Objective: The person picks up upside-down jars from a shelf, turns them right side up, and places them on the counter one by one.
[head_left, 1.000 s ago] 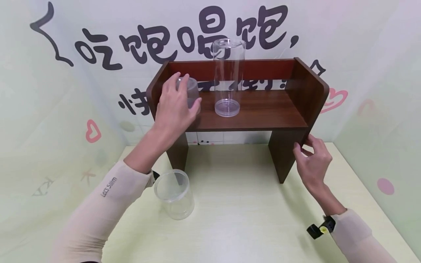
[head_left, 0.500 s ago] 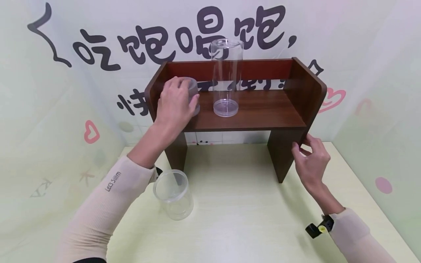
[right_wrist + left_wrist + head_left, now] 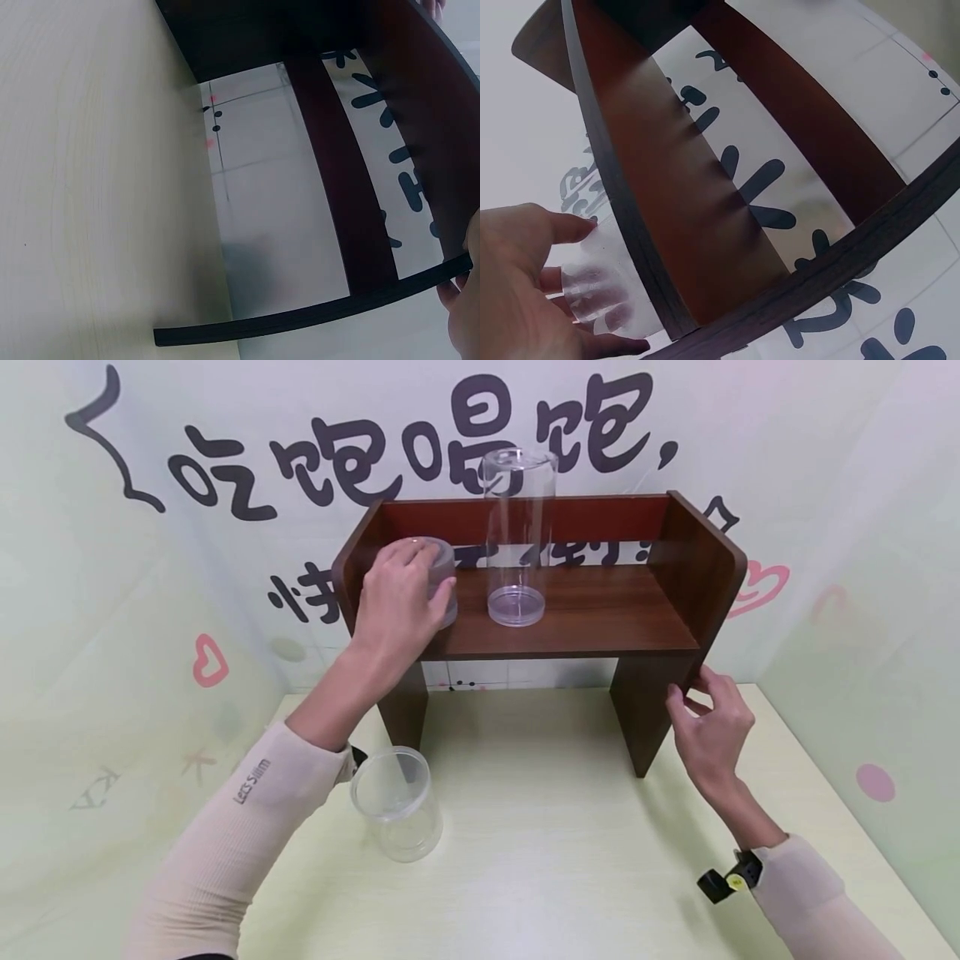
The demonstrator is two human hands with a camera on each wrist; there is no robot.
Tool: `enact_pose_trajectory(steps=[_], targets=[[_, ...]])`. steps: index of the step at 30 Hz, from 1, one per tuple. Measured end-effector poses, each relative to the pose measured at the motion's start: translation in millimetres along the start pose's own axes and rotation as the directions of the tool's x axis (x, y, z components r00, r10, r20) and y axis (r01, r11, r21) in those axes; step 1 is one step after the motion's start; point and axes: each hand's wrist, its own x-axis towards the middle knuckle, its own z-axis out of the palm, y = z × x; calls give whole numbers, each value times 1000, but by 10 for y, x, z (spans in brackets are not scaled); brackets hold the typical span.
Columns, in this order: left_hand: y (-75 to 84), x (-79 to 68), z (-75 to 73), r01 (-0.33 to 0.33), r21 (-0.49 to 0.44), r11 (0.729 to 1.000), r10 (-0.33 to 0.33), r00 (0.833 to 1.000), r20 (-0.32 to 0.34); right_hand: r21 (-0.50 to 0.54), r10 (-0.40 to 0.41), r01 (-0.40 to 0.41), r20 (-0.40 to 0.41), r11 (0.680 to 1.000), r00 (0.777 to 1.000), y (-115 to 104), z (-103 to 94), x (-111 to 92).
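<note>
My left hand (image 3: 397,597) grips a short clear plastic jar (image 3: 446,578) at the left end of the brown wooden desk shelf (image 3: 600,620). In the left wrist view, the fingers and thumb of the left hand (image 3: 521,274) curve round that jar (image 3: 604,289), just above the shelf board. A tall clear jar (image 3: 519,608) stands upright to its right on the same board. With thumb and fingers, my right hand (image 3: 714,727) holds the front edge of the shelf's right side panel. Part of the right hand (image 3: 463,300) shows at that edge in the right wrist view.
Another clear jar (image 3: 408,831), wide and open-topped, stands on the pale table (image 3: 540,860) below the left forearm, in front of the shelf's left leg. A printed cloth backdrop (image 3: 225,410) with large black characters rises behind and at the sides.
The left hand's raised fingers have bent down around the short jar, whose base now shows at the shelf board. The right hand keeps its hold on the side panel.
</note>
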Motion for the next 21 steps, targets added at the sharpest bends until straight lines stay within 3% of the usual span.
enact_pose_trajectory(steps=[6, 12, 21], targets=[[24, -60, -58, -28, -25, 999, 28, 999, -32, 0, 4, -4, -4, 1000, 1000, 9, 7, -7], [64, -128, -134, -74, -47, 996, 69, 992, -107, -5, -3, 3, 4, 1000, 1000, -16, -1, 4], [109, -250, -218, -147, -140, 979, 108, 961, -255, 13, -2, 2, -20, 1000, 1000, -26, 21, 11]])
